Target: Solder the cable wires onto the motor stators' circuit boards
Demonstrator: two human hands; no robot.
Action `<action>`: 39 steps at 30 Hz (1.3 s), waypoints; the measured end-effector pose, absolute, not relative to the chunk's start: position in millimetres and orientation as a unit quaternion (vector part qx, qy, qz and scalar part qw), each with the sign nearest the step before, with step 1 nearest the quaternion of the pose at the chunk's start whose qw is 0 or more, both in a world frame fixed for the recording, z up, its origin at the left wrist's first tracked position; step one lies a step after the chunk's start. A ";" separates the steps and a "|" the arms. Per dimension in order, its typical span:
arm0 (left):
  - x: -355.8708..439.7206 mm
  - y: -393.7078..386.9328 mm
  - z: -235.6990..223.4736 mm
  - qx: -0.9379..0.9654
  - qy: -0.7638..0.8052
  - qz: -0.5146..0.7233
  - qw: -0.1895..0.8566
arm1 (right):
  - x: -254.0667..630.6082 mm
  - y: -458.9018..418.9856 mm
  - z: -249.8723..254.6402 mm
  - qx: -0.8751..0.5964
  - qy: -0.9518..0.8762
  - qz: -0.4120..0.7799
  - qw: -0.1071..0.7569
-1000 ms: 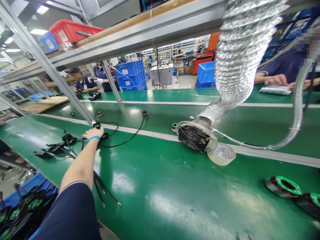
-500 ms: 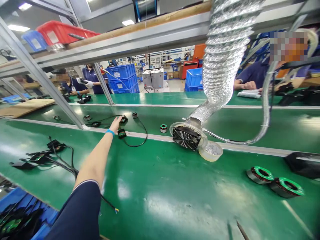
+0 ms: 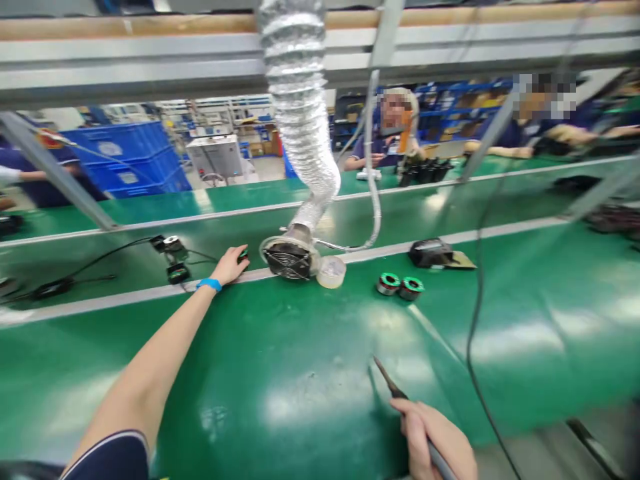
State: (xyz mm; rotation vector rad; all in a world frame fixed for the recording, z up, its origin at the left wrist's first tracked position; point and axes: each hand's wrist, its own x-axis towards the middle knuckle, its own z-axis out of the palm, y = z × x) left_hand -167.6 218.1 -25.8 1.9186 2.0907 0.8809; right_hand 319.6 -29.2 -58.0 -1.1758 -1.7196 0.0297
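My left hand (image 3: 231, 265), with a blue band at the wrist, reaches out to the far strip of the green bench. Its fingers are closed round a small green-topped motor stator (image 3: 243, 255), which they partly cover. In my right hand (image 3: 436, 437), low in the picture, is a soldering iron (image 3: 391, 381), its tip pointing up and left over the bench. Two more stators (image 3: 388, 284) with green tops and copper windings stand side by side right of centre. Left of my left hand lie black housings (image 3: 177, 272) with cables and a metal ring-shaped part (image 3: 173, 244).
A fan (image 3: 287, 259) on a silver duct (image 3: 305, 127) stands beside a round pale tub (image 3: 331, 272). A black object (image 3: 431, 253) lies farther right. A dark cable (image 3: 475, 320) hangs at right. Co-workers sit across the bench, below an overhead shelf (image 3: 150, 57).
The view has swung right. My left hand has gone from the black housings to the small stator and closed on it. My right hand has come into view with the soldering iron.
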 end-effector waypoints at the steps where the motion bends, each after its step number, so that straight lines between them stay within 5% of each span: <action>1: -162.9 219.1 -25.6 0.638 0.709 0.289 0.080 | 315.4 -29.9 -54.0 -0.470 -0.715 0.008 0.517; 8: -133.2 159.5 -11.7 0.616 0.744 0.257 0.008 | 306.2 -28.7 -46.5 -0.440 -0.719 0.018 0.537; 18: -32.7 -23.6 -6.0 0.804 0.555 0.196 0.090 | 284.5 -13.6 -51.8 -0.455 -0.784 -0.002 0.423; 23: -97.0 -94.5 2.4 0.736 0.660 0.154 0.000 | 266.0 0.2 -60.5 -0.417 -0.818 0.068 0.390; 30: -255.4 -207.6 -7.3 0.399 0.904 0.090 -0.126 | 226.9 17.8 -41.6 -0.345 -0.867 0.112 0.342; 39: -281.9 -196.7 -27.5 0.583 0.808 0.063 -0.062 | 181.5 42.3 -42.1 -0.308 -0.887 0.129 0.317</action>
